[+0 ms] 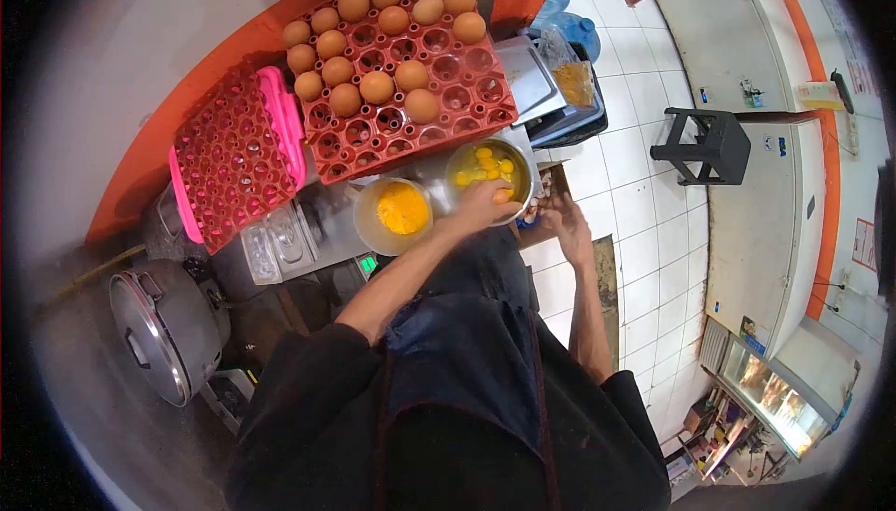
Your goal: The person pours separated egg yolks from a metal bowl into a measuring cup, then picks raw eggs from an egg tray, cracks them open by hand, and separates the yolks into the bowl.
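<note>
An egg in our left hand, at the edge of the yolk bowl.
We have the egg (502,196) in our left hand (483,205), fingers curled closely around it, over the near side of the metal bowl (530,171) with yolks (484,165) in it. Our right hand (568,227) is off to the right near the eggshells (535,207), fingers loosely spread; it is blurred, but we see nothing held. The bowl of beaten egg (402,209) sits beside the metal one, below the red egg tray (399,128). We judge the egg light, stiff-shelled but brittle, and slippery if wet; we would hold it round its widest part with soft fingertips, since a hard pinch could crush it and drop shell among the yolks.
</note>
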{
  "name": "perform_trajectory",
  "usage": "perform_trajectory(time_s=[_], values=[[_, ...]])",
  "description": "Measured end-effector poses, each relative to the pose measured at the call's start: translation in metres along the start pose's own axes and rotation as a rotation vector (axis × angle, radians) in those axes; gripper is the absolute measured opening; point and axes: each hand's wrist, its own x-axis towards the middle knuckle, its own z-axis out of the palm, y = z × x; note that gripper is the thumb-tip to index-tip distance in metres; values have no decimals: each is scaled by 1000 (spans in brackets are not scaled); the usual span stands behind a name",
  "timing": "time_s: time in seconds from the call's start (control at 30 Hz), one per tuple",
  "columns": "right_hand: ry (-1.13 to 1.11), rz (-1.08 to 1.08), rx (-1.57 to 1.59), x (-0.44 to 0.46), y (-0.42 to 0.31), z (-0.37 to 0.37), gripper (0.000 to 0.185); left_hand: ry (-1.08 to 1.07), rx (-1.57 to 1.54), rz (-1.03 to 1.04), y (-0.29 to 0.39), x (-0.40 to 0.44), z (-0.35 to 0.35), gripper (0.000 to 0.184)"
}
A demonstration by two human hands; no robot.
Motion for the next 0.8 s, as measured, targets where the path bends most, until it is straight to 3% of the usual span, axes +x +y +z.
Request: perform_trajectory(time_s=[0.1,0.23,0.33,0.5,0.6,0.73,0.8], values=[[137,30,37,14,-113,3,47,67,-175,-154,-7,1,-5,46],[168,-529,-63,38,-216,50,37,-21,-351,-246,-17,4,-8,47],[78,-872,-246,46,-283,93,40,99,-357,-133,-37,2,9,46],[9,-890,-334,62,-298,129,45,334,-313,85,-65,-4,21,44],[-113,-789,-106,66,-289,123,45,377,-293,113,-63,-1,14,43],[-1,-876,-138,66,-284,125,44,165,-549,-125,-30,-6,-14,39],[-38,-823,-95,63,-284,121,47,170,-617,-165,-25,-2,-17,38]])
